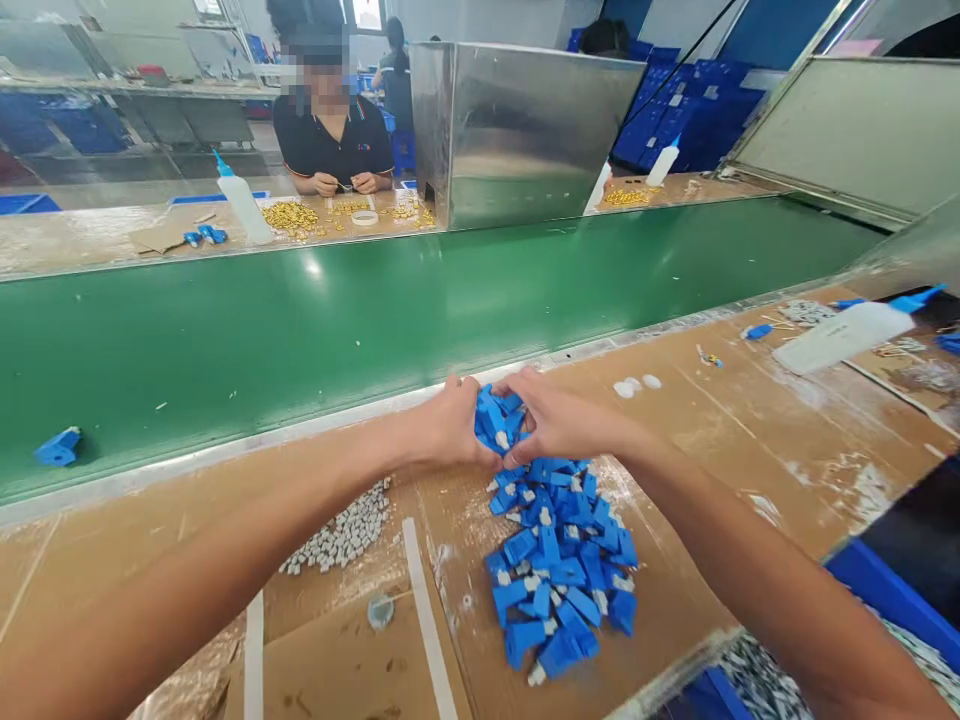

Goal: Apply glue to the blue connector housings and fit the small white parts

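Between my two cupped hands sits a clump of small blue plastic parts (496,415) with light grey bits on them. My left hand (452,425) curves round the clump's left side, and my right hand (553,418) curves round its right side. The thumbs almost meet at the near side of the clump. Just below the hands, a pile of the same blue parts (559,560) lies on the cardboard-covered table (660,650). Whether the clump is lifted off the table, I cannot tell. Small grey pieces (345,530) lie in a heap beyond my left forearm.
A green conveyor belt (420,300) runs past the table's far edge, with one blue part (58,447) on it at left. A white squeeze bottle (844,335) lies at right. Blue bins (892,590) stand lower right. Across the belt a person (334,140) handles small parts.
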A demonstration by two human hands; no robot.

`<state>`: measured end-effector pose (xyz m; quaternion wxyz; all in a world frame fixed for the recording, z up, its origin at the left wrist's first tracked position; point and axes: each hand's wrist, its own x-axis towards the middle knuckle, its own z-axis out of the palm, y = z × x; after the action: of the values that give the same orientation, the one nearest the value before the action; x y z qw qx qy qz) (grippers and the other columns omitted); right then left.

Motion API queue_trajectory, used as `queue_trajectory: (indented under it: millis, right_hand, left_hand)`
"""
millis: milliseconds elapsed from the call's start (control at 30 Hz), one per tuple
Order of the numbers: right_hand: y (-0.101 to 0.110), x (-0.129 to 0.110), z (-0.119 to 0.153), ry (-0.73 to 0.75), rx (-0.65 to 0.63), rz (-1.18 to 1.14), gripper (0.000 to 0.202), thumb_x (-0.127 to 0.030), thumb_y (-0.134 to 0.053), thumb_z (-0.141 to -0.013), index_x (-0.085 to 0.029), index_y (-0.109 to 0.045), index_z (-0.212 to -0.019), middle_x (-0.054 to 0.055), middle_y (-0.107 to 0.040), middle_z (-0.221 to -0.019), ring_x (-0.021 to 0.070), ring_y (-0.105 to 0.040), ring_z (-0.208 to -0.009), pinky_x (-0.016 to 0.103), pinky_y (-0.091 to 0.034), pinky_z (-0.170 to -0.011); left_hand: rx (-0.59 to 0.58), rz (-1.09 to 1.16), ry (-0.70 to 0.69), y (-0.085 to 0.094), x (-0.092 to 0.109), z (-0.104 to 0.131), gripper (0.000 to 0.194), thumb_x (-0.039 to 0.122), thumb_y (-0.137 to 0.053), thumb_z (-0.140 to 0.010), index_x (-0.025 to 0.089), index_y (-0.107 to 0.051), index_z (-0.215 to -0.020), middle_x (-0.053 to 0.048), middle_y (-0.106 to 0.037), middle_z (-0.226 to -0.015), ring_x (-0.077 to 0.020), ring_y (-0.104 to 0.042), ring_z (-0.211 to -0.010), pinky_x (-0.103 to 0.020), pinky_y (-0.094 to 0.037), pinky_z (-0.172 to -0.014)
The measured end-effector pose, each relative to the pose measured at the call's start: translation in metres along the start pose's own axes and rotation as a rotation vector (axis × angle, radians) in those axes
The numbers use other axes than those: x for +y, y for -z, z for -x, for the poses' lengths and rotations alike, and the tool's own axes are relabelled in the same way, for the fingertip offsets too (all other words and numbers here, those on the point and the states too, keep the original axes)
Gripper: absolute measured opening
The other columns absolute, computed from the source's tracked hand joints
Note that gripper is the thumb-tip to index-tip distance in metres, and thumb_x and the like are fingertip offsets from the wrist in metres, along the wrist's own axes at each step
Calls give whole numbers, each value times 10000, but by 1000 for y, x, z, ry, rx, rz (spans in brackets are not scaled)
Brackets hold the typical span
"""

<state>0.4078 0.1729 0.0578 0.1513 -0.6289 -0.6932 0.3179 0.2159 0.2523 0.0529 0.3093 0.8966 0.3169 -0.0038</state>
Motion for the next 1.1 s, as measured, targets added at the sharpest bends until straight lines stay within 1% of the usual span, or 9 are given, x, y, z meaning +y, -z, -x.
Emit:
queue_trajectory:
  millis: [100,233,367,467,533,667,767,900,1100]
  right_hand:
    - [-20,-12,53,13,-16,60,737,-283,-892,-592,-255,-586,-1262,66,-524,-1179,241,-638,-917,333,-502,-776]
    - [-32,0,80,-55,88,28,708,-209,-895,-559,-269,-662,-1225,65,-557,-1175,220,-644,-860,322,-502,-760]
    - [-16,21,103,-111,270,-24,563,-353,-789,-739,-227,-629,-1265,90,-608,-1184,163,-589,-727,306,-489,-682]
    - [-19,33,140,-174,344,-66,384,-402,-723,-803,-185,-673,-1116,83,-679,-1045,148,-563,-655,289,-470,-622]
    - [-35,37,169,-210,358,-98,302,-407,-707,-817,-179,-688,-1014,48,-691,-870,162,-584,-653,280,-466,-599]
    - [-87,36,211,-267,430,-157,282,-372,-714,-810,-192,-663,-1020,15,-675,-836,176,-606,-673,297,-489,-619]
    - [-125,33,218,-305,517,-191,362,-385,-742,-785,-198,-608,-1066,-9,-629,-802,180,-606,-651,314,-513,-628]
    - [-152,33,210,-336,663,-180,408,-460,-721,-808,-201,-561,-1079,53,-596,-1002,201,-609,-749,387,-536,-749]
    - [-155,39,212,-309,679,-211,225,-452,-644,-872,-228,-635,-898,44,-556,-990,192,-603,-732,380,-546,-733]
  left_hand:
    - [-78,120,10,-41,20,37,829,554,-794,-586,160,-509,-1257,-133,-581,-1166,-293,-657,-901,-385,-527,-756]
    - [-38,98,54,-75,24,58,866,470,-782,-642,154,-449,-1376,-182,-502,-1295,-361,-621,-1105,-445,-500,-920]
    - [-28,96,14,-66,19,68,981,444,-832,-585,206,-431,-1448,-180,-519,-1348,-376,-612,-1146,-447,-491,-942]
    - [-4,105,14,-56,13,68,972,513,-844,-562,192,-507,-1414,-199,-588,-1331,-401,-617,-1144,-459,-492,-933]
    - [56,113,28,-55,9,61,872,620,-731,-687,147,-530,-1391,-234,-596,-1346,-425,-590,-1191,-503,-466,-966]
    - [203,157,-25,-67,8,37,755,690,-427,-895,156,-491,-1425,-206,-478,-1509,-388,-449,-1375,-518,-347,-1107]
    - [243,210,-125,-84,17,23,676,660,-372,-935,204,-519,-1412,-135,-486,-1525,-316,-401,-1426,-462,-292,-1165]
    - [262,290,-221,-103,32,20,600,602,-392,-952,198,-574,-1356,-118,-569,-1454,-270,-479,-1371,-417,-315,-1165]
    - [389,408,-53,-72,37,43,529,529,-362,-979,144,-657,-1192,-180,-672,-1284,-338,-601,-1192,-505,-428,-1036]
